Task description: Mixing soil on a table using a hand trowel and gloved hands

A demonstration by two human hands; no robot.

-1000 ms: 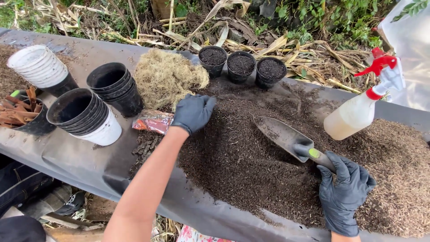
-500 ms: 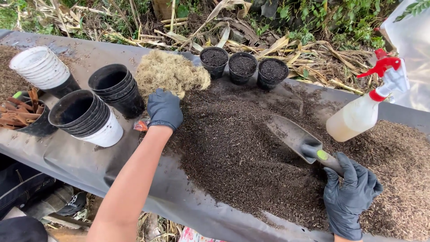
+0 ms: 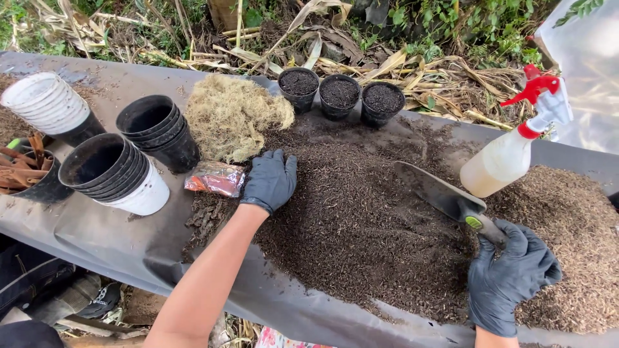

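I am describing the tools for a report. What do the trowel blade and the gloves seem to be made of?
The trowel blade looks like dull grey metal: thin, smooth, with soil dust and a faint sheen. Its grip, held in the right hand, is dark with a green spot, maybe plastic or rubber. The gloves, as on the left hand, look like thin black nitrile or latex, wrinkled and slightly shiny.

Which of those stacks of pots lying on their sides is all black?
The middle stack, lying beside the clump of dry moss. The far-left stack is mostly white, and the nearest stack has black pots nested in a white one.
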